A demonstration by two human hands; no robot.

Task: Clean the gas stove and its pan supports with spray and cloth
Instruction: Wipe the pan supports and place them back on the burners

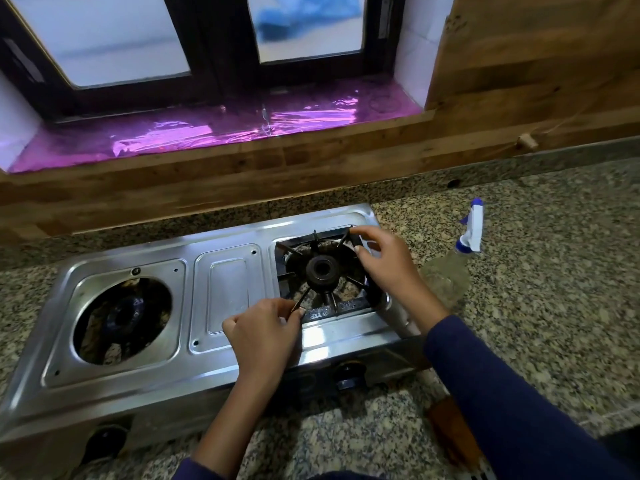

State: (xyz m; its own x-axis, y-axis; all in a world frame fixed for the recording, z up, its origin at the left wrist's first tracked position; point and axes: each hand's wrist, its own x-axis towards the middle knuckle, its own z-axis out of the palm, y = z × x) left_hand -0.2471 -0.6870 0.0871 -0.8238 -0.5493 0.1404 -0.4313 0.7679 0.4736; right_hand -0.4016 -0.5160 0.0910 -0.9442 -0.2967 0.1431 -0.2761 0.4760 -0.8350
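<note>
2 bare hands grasp the black square cast-iron pan support (343,308), which sits around the dark round right burner (323,270) of the silver stainless-steel 2-burner gas stove (225,299). The left hand (263,336) pinches the support's corner at 7 o'clock. The right hand (384,265) curls its fingers over the corner at 1 o'clock. At 3 o'clock from the stove, the clear plastic spray bottle with a white-and-blue trigger head (450,275) rests on the speckled granite counter (554,271), near the right forearm.
</note>
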